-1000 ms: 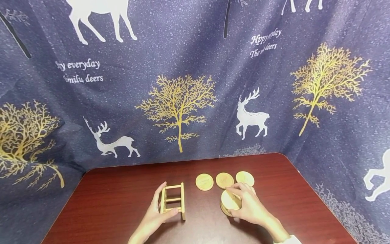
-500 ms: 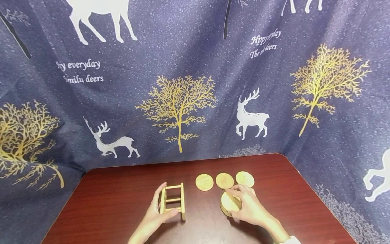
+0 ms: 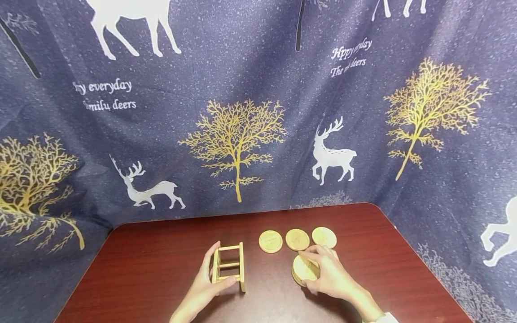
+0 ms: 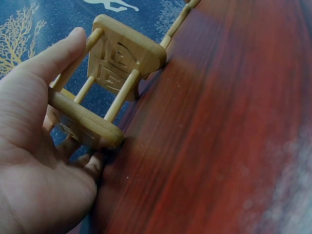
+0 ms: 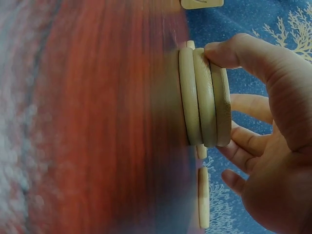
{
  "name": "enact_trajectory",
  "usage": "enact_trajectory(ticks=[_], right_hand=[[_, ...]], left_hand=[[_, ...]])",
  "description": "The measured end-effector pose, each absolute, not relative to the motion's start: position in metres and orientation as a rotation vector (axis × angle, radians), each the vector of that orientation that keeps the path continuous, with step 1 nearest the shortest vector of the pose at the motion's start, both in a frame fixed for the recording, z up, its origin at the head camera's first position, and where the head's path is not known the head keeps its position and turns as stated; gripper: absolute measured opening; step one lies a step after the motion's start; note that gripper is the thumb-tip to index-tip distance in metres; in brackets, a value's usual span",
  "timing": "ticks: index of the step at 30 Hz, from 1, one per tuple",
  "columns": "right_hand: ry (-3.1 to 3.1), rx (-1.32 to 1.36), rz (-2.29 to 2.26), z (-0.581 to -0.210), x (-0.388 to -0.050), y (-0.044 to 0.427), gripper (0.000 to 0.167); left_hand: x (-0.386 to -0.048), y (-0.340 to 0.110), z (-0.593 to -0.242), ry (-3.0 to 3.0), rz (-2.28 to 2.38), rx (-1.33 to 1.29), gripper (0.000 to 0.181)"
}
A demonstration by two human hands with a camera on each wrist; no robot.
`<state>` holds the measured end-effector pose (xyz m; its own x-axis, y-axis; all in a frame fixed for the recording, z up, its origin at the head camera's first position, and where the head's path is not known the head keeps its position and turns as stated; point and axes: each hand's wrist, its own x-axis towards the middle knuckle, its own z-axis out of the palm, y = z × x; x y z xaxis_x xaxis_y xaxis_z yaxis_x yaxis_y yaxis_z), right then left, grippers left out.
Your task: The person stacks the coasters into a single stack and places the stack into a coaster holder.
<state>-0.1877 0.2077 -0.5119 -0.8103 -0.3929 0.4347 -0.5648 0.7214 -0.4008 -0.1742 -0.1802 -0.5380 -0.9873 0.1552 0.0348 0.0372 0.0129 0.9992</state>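
Note:
In the head view my left hand [image 3: 203, 283] grips a small wooden coaster holder [image 3: 242, 261] with rails between two side panels. The left wrist view shows a carved pattern on the holder's far panel [image 4: 117, 56], with my thumb along one rail and fingers under the near panel. To the right, my right hand [image 3: 334, 277] holds a stack of round wooden coasters [image 3: 304, 268] by its rim. Three discs [image 5: 205, 97] show in the right wrist view, thumb on the rim of the outer ones and fingers at the opposite side. No coaster shows inside the holder.
Behind the stack, three round wooden coasters lie flat in a row: a left one [image 3: 270, 242], a middle one [image 3: 297, 239] and a right one [image 3: 324, 237]. The dark red wooden table [image 3: 157, 255] ends at a blue curtain [image 3: 258, 67] printed with deer and trees.
Both hands stay almost still. The right hand's top coaster now sits more evenly over the stack than a second ago; the holder has not moved.

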Motion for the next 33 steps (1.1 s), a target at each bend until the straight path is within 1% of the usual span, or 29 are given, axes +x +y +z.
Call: enact_trajectory(ticks=[21, 27, 33], right_hand=[[-2.629, 0.759, 0.724, -0.5084, -0.1858, 0.2078, 0.072], [-2.66, 0.751, 0.731, -0.5086, -0.1872, 0.2103, 0.075], [-2.643, 0.758, 0.742, -0.5074, -0.1871, 0.2102, 0.081]], left_hand=[[-0.1736, -0.1795, -0.538, 2.126, 2.17, 0.196, 0.111], [-0.1735, -0.1798, -0.5387, 2.151, 2.167, 0.198, 0.111], [-0.1743, -0.1808, -0.5399, 2.233, 2.121, 0.207, 0.111]])
